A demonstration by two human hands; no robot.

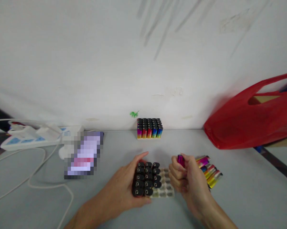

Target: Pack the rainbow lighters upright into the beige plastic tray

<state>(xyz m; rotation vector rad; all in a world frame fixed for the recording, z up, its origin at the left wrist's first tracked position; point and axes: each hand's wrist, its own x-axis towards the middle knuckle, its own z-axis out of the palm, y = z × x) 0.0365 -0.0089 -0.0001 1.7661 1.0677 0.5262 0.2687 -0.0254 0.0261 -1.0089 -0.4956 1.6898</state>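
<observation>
Several black-topped lighters (148, 177) stand upright in the left columns of a pale tray (166, 193), whose right-hand slots are bare. My left hand (124, 184) wraps round the left side of this group, thumb at the front edge and fingers behind. Just right of the tray, my right hand (188, 181) is closed on a purple lighter (181, 160), its end showing above the fist. Beyond that hand several colourful lighters (211, 173) lie on the table, partly hidden by it.
A full block of lighters (149, 128) stands by the wall. At the right is a red bag (253, 117). To the left lie a phone (86, 154), a white power strip (38, 136) and loose white cables (50, 185) on the grey table (114, 152).
</observation>
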